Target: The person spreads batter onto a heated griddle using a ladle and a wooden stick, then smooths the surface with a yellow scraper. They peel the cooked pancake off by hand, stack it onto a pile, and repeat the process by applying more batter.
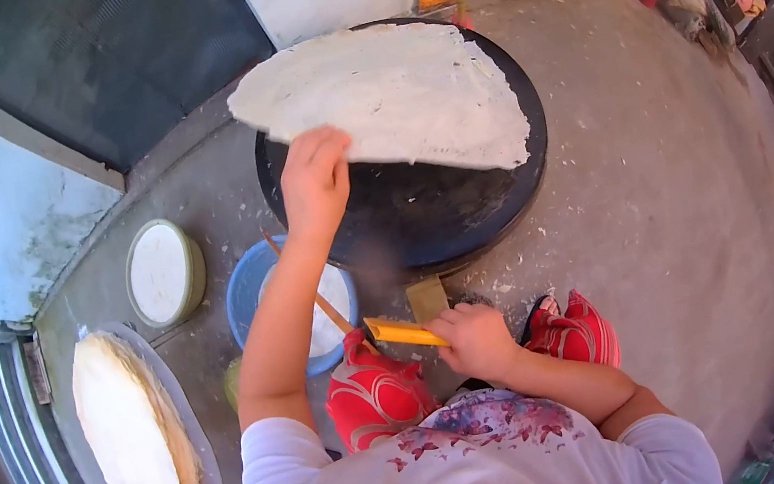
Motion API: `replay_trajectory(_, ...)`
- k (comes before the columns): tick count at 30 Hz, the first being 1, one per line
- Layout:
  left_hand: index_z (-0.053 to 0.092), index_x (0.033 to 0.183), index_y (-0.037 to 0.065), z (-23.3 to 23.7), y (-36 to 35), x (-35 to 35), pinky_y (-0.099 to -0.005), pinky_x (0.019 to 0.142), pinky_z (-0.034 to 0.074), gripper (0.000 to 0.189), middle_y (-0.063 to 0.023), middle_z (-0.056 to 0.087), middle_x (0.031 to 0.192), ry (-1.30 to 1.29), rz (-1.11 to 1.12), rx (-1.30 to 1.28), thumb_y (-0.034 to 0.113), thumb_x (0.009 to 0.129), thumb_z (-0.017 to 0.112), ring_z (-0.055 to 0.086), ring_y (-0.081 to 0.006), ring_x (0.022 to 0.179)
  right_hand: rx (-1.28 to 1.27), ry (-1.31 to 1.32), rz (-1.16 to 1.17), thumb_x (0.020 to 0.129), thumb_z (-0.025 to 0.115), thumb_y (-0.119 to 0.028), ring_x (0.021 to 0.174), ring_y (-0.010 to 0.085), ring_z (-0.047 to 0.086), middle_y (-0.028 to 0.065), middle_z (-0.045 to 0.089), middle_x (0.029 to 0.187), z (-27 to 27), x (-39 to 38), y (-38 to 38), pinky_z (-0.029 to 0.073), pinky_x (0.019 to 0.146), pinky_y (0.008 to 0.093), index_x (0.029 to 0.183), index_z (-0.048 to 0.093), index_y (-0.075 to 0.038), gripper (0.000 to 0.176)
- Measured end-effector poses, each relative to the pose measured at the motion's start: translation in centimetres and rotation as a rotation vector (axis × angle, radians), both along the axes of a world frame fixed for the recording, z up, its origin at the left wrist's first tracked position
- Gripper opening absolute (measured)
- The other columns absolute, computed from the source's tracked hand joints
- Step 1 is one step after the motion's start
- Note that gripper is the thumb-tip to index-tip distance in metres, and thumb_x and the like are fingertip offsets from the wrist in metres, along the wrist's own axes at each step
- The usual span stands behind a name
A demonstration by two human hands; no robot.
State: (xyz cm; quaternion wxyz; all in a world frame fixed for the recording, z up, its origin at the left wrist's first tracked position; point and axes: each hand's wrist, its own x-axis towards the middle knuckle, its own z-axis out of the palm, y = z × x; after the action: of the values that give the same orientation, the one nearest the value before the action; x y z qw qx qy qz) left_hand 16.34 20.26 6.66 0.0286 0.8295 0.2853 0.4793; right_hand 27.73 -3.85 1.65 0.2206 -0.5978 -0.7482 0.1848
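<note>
My left hand (319,180) pinches the flatbread (388,90), seemingly holding its edge off the griddle (419,219) beneath. My right hand (476,337) clasps a yellow scraper (403,333).

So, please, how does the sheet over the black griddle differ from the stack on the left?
Pose: the sheet has its near edge pinched by the left hand, while no hand touches the stack.
Thickness: the sheet looks thin; the stack shows many layers.
Place: the sheet is over the griddle, the stack on a grey tray.
Both are pale and broad.
</note>
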Motion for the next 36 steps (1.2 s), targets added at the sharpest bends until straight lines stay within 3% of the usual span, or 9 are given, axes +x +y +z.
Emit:
replay_trajectory(9,0.059,0.094,0.003,-11.6,-7.5,-8.7,-0.0392,0.083,0.044,0.035,-0.0151,0.054,0.108,0.329,-0.04,-0.249,-0.007,0.061,0.056,0.052,-0.0341,0.099,0.004,0.064,0.041,0.062,0.062,-0.011,0.07,0.0228,0.055,0.0058,0.054,0.075,-0.2,0.4,-0.8,0.046,0.06,0.0343,0.09,0.059,-0.008,0.029)
replay_trajectory(12,0.053,0.111,0.005,-14.3,-7.1,-10.4,-0.0375,0.083,0.045,0.048,-0.0172,0.038,0.129,0.344,0.24,-0.391,0.001,0.064,0.063,0.047,-0.0308,0.108,-0.001,0.059,0.057,0.062,0.061,-0.011,0.071,0.0227,0.055,0.0058,0.054,0.074,-0.2,0.5,-0.9,0.046,0.061,0.0339,0.091,0.059,-0.008,0.029)
replay_trajectory(14,0.046,0.119,0.001,-11.7,-5.4,-8.9,-0.0365,0.079,0.047,0.056,-0.0175,0.029,0.133,-0.526,0.5,-1.384,0.013,0.069,0.069,0.047,-0.0274,0.105,-0.001,0.051,0.065,0.062,0.061,-0.011,0.072,0.0224,0.055,0.0054,0.054,0.074,-0.4,0.4,-1.1,0.046,0.061,0.0339,0.09,0.058,-0.009,0.028)
replay_trajectory(15,0.053,0.106,-0.002,-12.9,-4.7,-8.4,-0.0312,0.062,0.048,0.046,-0.0183,0.044,0.115,-0.827,0.507,-1.29,0.021,0.071,0.071,0.052,-0.0222,0.083,0.004,0.055,0.063,0.062,0.061,-0.011,0.072,0.0224,0.055,0.0054,0.054,0.074,-0.6,0.3,-1.1,0.046,0.061,0.0339,0.09,0.058,-0.009,0.028)
replay_trajectory(18,0.056,0.091,0.0,-13.8,-0.4,-9.9,-0.027,0.047,0.042,0.035,-0.0144,0.053,0.087,-0.775,0.58,-1.557,0.02,0.068,0.073,0.049,-0.0173,0.06,0.005,0.073,0.059,0.062,0.061,-0.011,0.072,0.0225,0.055,0.005,0.054,0.074,-0.7,0.0,-1.3,0.045,0.061,0.0344,0.089,0.058,-0.01,0.027)
replay_trajectory(24,0.056,0.083,-0.006,-11.9,4.0,-9.0,-0.0287,0.036,0.035,0.035,-0.0085,0.052,0.06,-0.617,0.804,-1.491,0.014,0.062,0.076,0.049,-0.0158,0.046,0.073,0.126,0.021,0.065,0.057,-0.01,0.067,0.0238,0.054,0.0058,0.053,0.071,-0.2,0.4,-1.7,0.044,0.058,0.0365,0.081,0.057,-0.009,0.016)
replay_trajectory(27,0.056,0.067,-0.003,-21.4,9.5,-13.8,-0.0277,0.038,0.033,0.025,-0.0086,0.052,0.061,-0.494,0.929,-0.982,0.012,0.063,0.076,0.046,-0.0154,0.046,0.062,0.165,0.025,0.064,0.057,-0.01,0.067,0.0242,0.055,0.006,0.053,0.071,-0.1,0.3,-1.9,0.044,0.058,0.0369,0.081,0.057,-0.01,0.017)
replay_trajectory(30,0.057,0.068,-0.005,-15.7,7.1,-10.9,-0.032,0.04,0.037,0.025,-0.0116,0.056,0.065,-0.581,0.857,-1.274,0.01,0.062,0.077,0.051,-0.019,0.051,0.06,0.146,0.009,0.064,0.058,-0.011,0.068,0.0247,0.055,0.0063,0.053,0.07,-0.1,0.7,-2.0,0.044,0.059,0.037,0.081,0.057,-0.01,0.017)
replay_trajectory(36,0.062,0.074,-0.004,-19.6,7.9,-13.1,-0.0313,0.047,0.044,0.018,-0.0123,0.059,0.07,-0.378,0.816,-1.256,0.006,0.064,0.073,0.056,-0.0215,0.055,0.035,0.141,-0.002,0.064,0.058,-0.011,0.069,0.025,0.055,0.0061,0.054,0.071,0.3,1.1,-2.4,0.045,0.059,0.0368,0.081,0.058,-0.01,0.017)
